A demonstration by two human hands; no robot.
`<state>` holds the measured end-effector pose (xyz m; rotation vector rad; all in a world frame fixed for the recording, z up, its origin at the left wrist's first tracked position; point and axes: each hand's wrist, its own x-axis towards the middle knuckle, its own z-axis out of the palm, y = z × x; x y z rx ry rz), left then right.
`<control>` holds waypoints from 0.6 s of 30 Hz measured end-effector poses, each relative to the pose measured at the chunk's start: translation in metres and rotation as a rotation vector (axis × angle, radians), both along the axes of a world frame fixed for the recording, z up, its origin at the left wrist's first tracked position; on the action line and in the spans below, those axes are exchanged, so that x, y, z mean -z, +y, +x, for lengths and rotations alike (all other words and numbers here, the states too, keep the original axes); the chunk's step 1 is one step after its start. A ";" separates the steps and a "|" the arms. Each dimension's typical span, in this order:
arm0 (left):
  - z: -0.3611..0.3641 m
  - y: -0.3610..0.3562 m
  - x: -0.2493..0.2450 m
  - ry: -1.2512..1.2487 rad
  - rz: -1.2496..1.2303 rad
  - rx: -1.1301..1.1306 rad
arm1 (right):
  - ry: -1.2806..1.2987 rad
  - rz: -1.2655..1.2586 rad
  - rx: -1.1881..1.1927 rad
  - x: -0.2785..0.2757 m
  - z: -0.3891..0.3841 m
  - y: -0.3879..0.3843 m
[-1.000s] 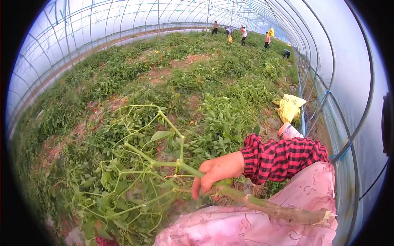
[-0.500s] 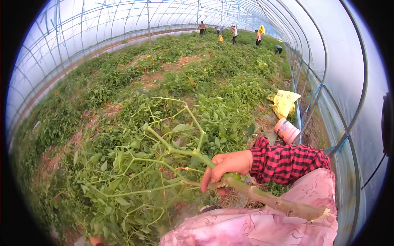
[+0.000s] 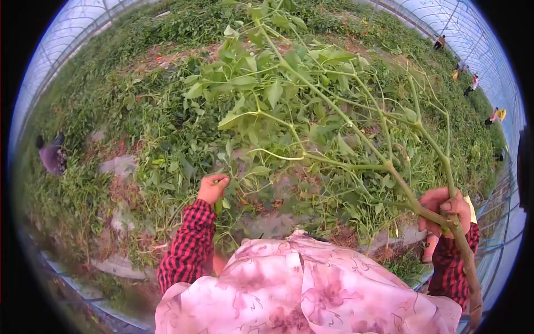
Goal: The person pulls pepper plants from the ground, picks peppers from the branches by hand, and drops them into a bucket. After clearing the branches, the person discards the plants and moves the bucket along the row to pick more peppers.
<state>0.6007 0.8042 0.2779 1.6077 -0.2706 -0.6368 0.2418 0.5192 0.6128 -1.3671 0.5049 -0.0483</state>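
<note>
My right hand (image 3: 444, 210) is closed round the forked stem of a cut or uprooted pepper plant (image 3: 401, 182). Its thick, woody lower end points down beside my right sleeve, while the leafy green branches spread up and left in front of me. My left hand (image 3: 213, 189) is closed, out to the left at the edge of the foliage. A slim green thing (image 3: 218, 206) shows under its fingers; I cannot make out whether it is a pepper or a leaf.
Low green plants (image 3: 167, 117) cover the ground, with strips of plastic film (image 3: 119, 166) between. A pink bucket (image 3: 429, 248) stands behind my right arm. One person (image 3: 53, 156) bends at far left; several people work at far right. The tunnel's plastic wall (image 3: 500, 245) runs along the right.
My view has swung left and down. The right hand, still holding the plant, now appears farther right, with the branches raised. My left hand has come into full view, closed.
</note>
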 end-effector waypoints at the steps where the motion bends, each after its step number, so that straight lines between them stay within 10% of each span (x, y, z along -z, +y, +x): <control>1: -0.002 -0.005 0.000 0.021 0.050 0.041 | -0.035 0.023 0.011 0.000 -0.002 -0.002; 12: -0.004 -0.027 0.029 0.013 0.175 -0.039 | -0.171 0.092 -0.132 -0.011 -0.003 -0.005; 18: 0.015 -0.009 0.084 -0.226 -0.307 0.082 | -0.155 0.072 -0.145 -0.021 -0.002 -0.001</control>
